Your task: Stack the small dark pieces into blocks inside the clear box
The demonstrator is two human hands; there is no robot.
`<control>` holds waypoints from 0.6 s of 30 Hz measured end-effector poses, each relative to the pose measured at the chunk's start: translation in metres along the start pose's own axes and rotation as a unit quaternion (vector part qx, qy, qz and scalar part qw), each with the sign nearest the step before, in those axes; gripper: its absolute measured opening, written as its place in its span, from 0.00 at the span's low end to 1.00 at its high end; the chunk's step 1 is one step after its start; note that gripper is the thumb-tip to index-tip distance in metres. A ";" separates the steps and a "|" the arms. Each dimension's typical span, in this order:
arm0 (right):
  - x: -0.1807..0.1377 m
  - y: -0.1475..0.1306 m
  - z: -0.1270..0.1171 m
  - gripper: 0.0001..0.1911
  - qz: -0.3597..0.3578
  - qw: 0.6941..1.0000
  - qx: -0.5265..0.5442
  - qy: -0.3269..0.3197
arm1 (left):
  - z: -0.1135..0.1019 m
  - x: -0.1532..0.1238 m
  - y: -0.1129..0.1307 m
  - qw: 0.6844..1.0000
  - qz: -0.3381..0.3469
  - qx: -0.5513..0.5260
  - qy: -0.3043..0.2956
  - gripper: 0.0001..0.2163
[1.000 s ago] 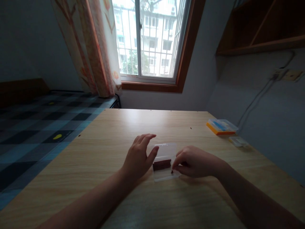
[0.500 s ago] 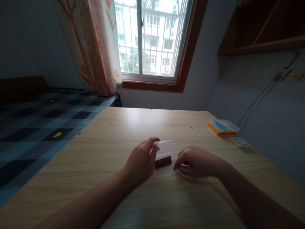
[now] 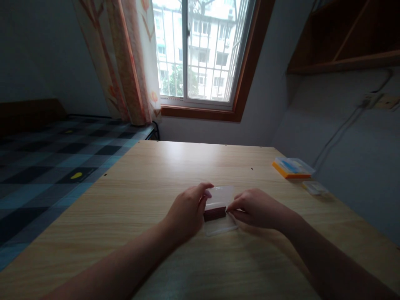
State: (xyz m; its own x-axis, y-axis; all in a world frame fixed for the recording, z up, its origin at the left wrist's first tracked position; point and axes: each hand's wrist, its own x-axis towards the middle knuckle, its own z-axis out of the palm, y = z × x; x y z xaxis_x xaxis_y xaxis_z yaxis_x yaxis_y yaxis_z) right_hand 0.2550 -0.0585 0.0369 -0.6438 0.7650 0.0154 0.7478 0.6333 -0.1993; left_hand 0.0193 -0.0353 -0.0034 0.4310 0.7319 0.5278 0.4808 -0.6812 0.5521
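Note:
A small clear plastic case [image 3: 220, 226] lies on the wooden table [image 3: 156, 179] with its lid [image 3: 221, 194] raised. Inside it sits a dark brown row of thin sticks [image 3: 214, 214]. My left hand [image 3: 186, 210] grips the lid's left edge, fingers curled round it. From the right, my right hand [image 3: 256, 207] pinches the lid's other edge with thumb and fingers. Both hands rest on the table near its front middle.
An orange and clear flat box [image 3: 293, 167] and a smaller clear box [image 3: 314, 187] lie at the table's right edge by the wall. A bed with a checked cover [image 3: 46, 166] stands to the left. A window [image 3: 200, 50] and curtain [image 3: 125, 62] are behind.
My left hand closed from spread fingers onto the case lid. The lid tilted up off the flat case, and my right hand shifted from the case's lower corner up to the lid edge.

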 end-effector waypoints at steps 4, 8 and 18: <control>0.000 0.001 0.001 0.12 0.009 1.000 -0.002 0.002 | 0.000 0.000 0.002 1.000 0.002 0.009 0.003 0.16; 0.000 0.001 0.001 0.12 0.009 1.000 0.001 0.007 | -0.001 0.000 0.003 1.000 0.008 0.017 0.014 0.16; -0.001 0.003 0.001 0.12 0.002 1.000 -0.002 0.004 | 0.000 -0.002 0.001 1.000 0.000 0.014 0.008 0.16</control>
State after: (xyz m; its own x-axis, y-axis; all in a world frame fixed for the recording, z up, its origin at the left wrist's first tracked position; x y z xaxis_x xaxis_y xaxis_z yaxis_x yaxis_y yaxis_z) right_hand 0.2573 -0.0575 0.0352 -0.6398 0.7682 0.0218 0.7509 0.6309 -0.1951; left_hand 0.0195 -0.0373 -0.0038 0.4189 0.7317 0.5377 0.5018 -0.6801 0.5345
